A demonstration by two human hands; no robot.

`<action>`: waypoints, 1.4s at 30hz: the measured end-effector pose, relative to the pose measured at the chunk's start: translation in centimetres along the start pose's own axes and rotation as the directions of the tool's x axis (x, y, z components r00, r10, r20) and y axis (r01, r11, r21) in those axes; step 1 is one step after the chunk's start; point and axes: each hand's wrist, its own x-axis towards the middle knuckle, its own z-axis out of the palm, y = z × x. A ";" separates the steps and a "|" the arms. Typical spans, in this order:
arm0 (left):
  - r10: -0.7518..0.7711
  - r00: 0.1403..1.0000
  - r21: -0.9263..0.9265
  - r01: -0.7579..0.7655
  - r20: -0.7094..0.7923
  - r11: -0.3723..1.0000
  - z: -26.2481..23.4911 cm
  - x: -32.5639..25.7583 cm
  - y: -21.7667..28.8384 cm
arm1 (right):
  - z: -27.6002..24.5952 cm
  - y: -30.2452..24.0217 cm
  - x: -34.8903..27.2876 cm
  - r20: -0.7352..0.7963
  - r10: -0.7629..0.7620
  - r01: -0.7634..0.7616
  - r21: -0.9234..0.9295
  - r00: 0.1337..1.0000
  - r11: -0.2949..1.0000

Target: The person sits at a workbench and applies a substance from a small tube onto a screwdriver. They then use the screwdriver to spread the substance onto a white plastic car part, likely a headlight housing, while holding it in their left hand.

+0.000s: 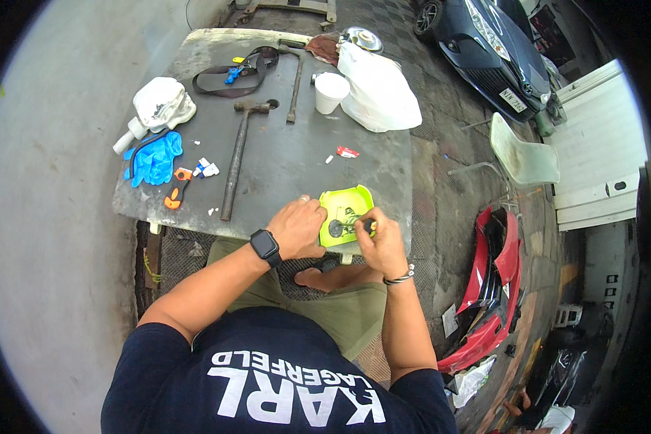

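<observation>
Lime-green tray (346, 202) at lower centre of the frame, on the tabletop's (282, 155) near edge — close to the body for fine work. Small dark parts inside it. Left hand (298, 228) clamped on the tray's left rim, apparently to steady it. Right hand (380, 237) closed around a small dark tool (369, 226), tip down into the tray. Farther out, out of the way: two hammers (237, 159) mid-frame, blue gloves (154, 158) and an orange cutter (176, 189) at left, white cup (331, 91) and white bag (378, 90) toward the top — all within reach.
</observation>
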 end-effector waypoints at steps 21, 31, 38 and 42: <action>0.014 1.000 0.054 -0.013 -0.009 0.998 -0.4 0.0 0.1 | 0.4 2.9 -3.3 -0.010 0.494 -0.405 0.559 0.869 0.724; 0.071 0.997 0.078 -0.067 -0.042 0.995 -0.5 -0.2 0.0 | 2.8 3.2 -4.8 -0.027 0.667 -0.449 0.719 0.745 0.531; 0.138 0.979 0.074 -0.128 -0.147 0.989 -0.5 -0.7 0.1 | 4.3 1.3 -6.5 0.039 0.763 -0.450 0.827 0.645 0.338; 0.138 0.982 0.061 -0.131 -0.132 0.990 -0.8 -0.8 0.4 | 5.3 0.8 -7.7 0.110 0.817 -0.414 0.895 0.566 0.166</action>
